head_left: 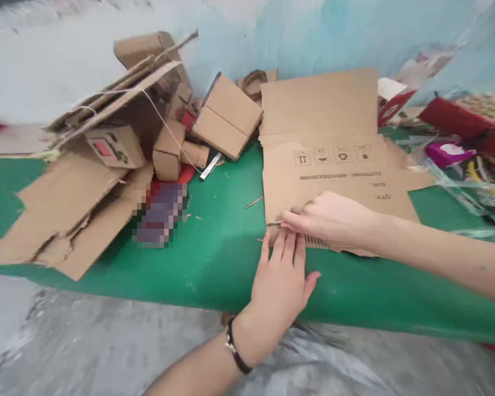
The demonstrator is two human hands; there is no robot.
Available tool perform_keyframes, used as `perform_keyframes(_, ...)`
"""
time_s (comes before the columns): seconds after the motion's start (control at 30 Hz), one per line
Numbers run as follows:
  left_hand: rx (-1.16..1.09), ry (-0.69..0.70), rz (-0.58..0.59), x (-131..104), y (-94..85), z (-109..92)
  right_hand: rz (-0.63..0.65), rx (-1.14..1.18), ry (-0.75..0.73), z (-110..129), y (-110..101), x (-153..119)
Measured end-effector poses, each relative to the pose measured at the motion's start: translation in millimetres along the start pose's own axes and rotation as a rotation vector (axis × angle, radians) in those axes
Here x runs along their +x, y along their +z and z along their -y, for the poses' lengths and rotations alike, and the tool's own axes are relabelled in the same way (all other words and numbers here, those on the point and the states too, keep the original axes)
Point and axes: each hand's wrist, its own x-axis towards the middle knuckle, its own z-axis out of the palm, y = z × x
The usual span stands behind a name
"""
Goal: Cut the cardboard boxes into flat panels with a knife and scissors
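Cardboard sheet (pixel 334 121): lies right of middle on the green surface (pixel 214 247), printed side up, near edge close to the surface's front edge, far end by the back edge. Looks longest front to back, creased across beyond the printing; tilt of far panel, cannot tell. Key relation: near-left corner of sheet, straight ahead of left hand (pixel 278 280), just left of right hand (pixel 330 220). Right hand: further onto the sheet of the two, forearm across from the surface's right end. Clenched round a thin tool (pixel 274 224), mostly hidden, tip pointing left, crosswise to the long axis, near sheet's left edge. Tip biting into cardboard or not: cannot tell. Left hand: over the front edge, palm down, fingers extended, fingertips on the sheet's near strip just below right hand, thumb out to the right; nothing visibly grasped. Exposed corrugation (pixel 315 242) along near edge, right of left fingertips. Toward surface's left end, well apart from both hands: loose cardboard pieces (pixel 78 192). Toward back edge, just beside sheet's left edge: cardboard box (pixel 226 118).
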Motion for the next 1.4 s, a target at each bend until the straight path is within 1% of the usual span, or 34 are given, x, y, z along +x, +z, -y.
perform_keyframes(0.17, -0.004, 0.006, 0.013, 2, -1.7, -1, 0.018, 0.007, 0.0, 1, -2, -4)
perform_keyframes(0.5, -0.002, 0.008, 0.026, 1, -2.0, 0, 0.079, 0.027, 0.017, 3, -10, -5)
perform_keyframes(0.83, -0.012, 0.012, 0.036, 1, -1.4, 1, 0.058, 0.031, 0.041, 4, -4, -8)
perform_keyframes(0.97, -0.018, 0.014, 0.04, 1, -1.4, 1, 0.043, 0.024, 0.034, 4, -5, -9)
perform_keyframes(1.1, -0.025, 0.012, 0.04, 1, -1.4, 1, 0.071, 0.0, 0.033, 4, -9, -9)
perform_keyframes(1.23, -0.032, 0.013, 0.041, 1, -1.0, 1, 0.111, -0.01, 0.036, 3, -7, -12)
perform_keyframes(1.4, -0.025, 0.009, 0.051, 0, -0.6, 1, 0.097, -0.006, 0.041, 1, -4, -17)
